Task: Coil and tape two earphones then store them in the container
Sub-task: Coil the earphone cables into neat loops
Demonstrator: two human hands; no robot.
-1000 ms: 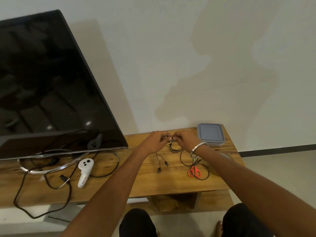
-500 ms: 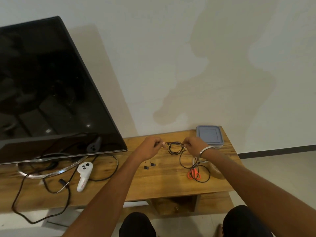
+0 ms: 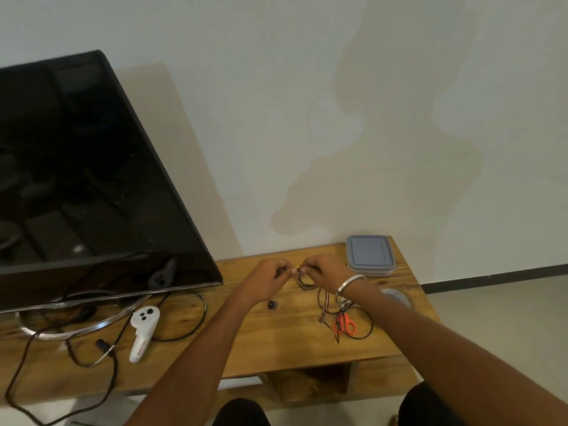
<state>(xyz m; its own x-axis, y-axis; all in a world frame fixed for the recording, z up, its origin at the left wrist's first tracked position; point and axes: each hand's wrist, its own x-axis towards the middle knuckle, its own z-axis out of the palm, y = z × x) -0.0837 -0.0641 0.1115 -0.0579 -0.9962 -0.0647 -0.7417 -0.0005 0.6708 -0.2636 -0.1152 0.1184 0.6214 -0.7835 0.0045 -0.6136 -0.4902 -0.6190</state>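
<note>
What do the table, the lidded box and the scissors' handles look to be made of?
Table: wood, shown by its brown grain and knots. Lidded box: probably plastic, with a matte grey-blue lid over a see-through base. Scissors: handles likely plastic, bright glossy orange.

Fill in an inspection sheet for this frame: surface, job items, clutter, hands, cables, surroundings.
Surface: wooden table.
Job items: earphone held over the table; second earphone loose by orange scissors; lidded container at the back; tape roll partly hidden.
Clutter: white controller.
Hands: left hand and right hand both pinch the earphone.
Cables: black cable loops under the TV.
Surroundings: stained wall.
</note>
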